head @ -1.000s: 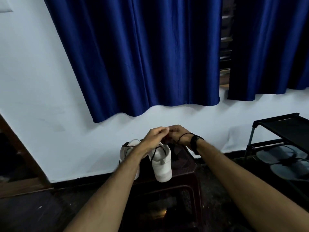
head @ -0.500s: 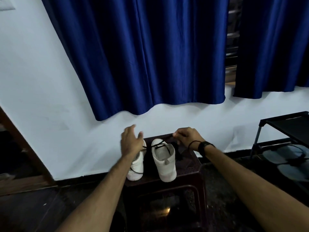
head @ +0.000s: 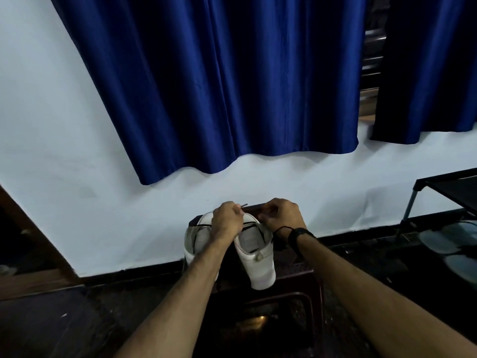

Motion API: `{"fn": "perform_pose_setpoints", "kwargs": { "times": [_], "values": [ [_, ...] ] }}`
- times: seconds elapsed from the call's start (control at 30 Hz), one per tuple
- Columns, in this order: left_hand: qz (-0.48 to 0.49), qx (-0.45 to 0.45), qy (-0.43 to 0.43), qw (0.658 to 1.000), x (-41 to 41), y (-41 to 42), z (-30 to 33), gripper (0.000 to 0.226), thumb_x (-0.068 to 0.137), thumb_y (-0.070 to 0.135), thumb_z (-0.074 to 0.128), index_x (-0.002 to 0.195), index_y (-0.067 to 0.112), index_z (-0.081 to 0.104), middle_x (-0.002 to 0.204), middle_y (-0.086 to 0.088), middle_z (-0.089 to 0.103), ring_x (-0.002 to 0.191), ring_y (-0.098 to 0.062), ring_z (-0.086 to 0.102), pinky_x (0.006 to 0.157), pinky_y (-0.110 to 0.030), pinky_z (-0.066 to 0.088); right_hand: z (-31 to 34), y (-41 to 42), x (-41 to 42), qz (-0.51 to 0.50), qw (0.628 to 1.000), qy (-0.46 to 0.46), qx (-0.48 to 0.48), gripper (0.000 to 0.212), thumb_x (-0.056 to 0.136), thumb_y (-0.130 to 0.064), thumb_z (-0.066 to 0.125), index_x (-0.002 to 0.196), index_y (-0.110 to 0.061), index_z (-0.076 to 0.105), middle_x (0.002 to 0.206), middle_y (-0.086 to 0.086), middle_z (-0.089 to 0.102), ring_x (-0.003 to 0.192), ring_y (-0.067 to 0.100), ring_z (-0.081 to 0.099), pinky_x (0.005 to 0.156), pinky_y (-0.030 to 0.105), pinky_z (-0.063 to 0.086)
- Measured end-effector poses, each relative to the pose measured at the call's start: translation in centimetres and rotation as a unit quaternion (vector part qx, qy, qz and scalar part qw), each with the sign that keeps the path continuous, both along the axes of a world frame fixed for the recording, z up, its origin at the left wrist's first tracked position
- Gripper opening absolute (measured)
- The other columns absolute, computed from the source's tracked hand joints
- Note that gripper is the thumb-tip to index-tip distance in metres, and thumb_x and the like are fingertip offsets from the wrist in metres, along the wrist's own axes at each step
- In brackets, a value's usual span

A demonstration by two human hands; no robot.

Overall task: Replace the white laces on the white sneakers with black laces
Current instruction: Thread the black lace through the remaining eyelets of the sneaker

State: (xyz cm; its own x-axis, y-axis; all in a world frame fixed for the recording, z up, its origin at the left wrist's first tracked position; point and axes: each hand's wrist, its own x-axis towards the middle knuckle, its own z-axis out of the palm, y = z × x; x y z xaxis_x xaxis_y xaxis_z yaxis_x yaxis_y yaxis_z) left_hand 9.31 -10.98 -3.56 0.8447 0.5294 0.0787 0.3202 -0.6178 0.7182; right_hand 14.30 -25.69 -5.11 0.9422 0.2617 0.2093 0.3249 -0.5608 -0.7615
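white sneakers on seemingly plastic dark stool

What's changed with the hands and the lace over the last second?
Half a second ago the left hand was open over the left sneaker; it has come back and pinches the black lace tip. The right hand keeps its grip at the right sneaker. Both sneakers remain on the stool.

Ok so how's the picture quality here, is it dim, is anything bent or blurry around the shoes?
Head view: dim overall, with the dark brown plastic stool and floor nearly lost in shadow; head view: wide-angle bending tilts the blue curtain and wall edges; head view: the white sneakers are soft, and the thin black lace pinched by the left hand is only faintly resolved beside the right hand.
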Motion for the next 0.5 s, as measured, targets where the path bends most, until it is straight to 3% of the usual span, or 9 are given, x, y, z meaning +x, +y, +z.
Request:
{"fn": "perform_pose_setpoints", "kwargs": {
  "times": [0.1,0.2,0.33,0.5],
  "values": [
    [0.04,0.029,0.055,0.997,0.5,-1.2,-0.1,0.027,0.095,0.02,0.045,0.107,0.012,0.068,0.118,-0.016,0.065,0.114,-0.034,0.058,0.089,-0.037,0.049,-0.7,1.9,1.1,0.013,0.991,0.043,-0.126,0.016,0.072,-0.024,0.069,0.085,-0.016,0.071,0.094,0.01,0.071,0.091,0.028,0.066,0.076,0.033,0.056],
    [0.058,0.153,0.067,0.984,0.2,-2.7,-0.6,0.029,0.096,0.022,0.043,0.113,0.016,0.065,0.121,-0.01,0.065,0.115,-0.032,0.059,0.087,-0.037,0.047,-2.1,3.6,1.8,0.005,0.983,0.059,-0.175,0.028,0.08,-0.022,0.061,0.105,-0.013,0.069,0.111,0.016,0.065,0.102,0.032,0.064,0.083,0.035,0.054],
    [0.03,0.325,0.067,0.943,0.1,-3.0,-2.7,0.025,0.093,0.016,0.044,0.105,0.016,0.066,0.111,-0.004,0.068,0.102,-0.027,0.067,0.075,-0.034,0.05,-4.4,3.6,2.3,-0.057,0.991,0.069,-0.099,0.022,0.083,-0.027,0.059,0.098,-0.02,0.074,0.103,0.014,0.069,0.1,0.032,0.065,0.081,0.03,0.052],
    [0.04,0.369,0.053,0.927,0.1,-2.3,-3.8,0.025,0.09,0.014,0.047,0.102,0.02,0.067,0.104,-0.002,0.069,0.095,-0.025,0.069,0.068,-0.031,0.047,-5.7,2.5,3.6,-0.082,0.977,0.192,0.051,0.022,0.074,-0.044,0.076,0.083,-0.024,0.078,0.086,0.006,0.073,0.088,0.021,0.067,0.078,0.025,0.052]
  ]
}}
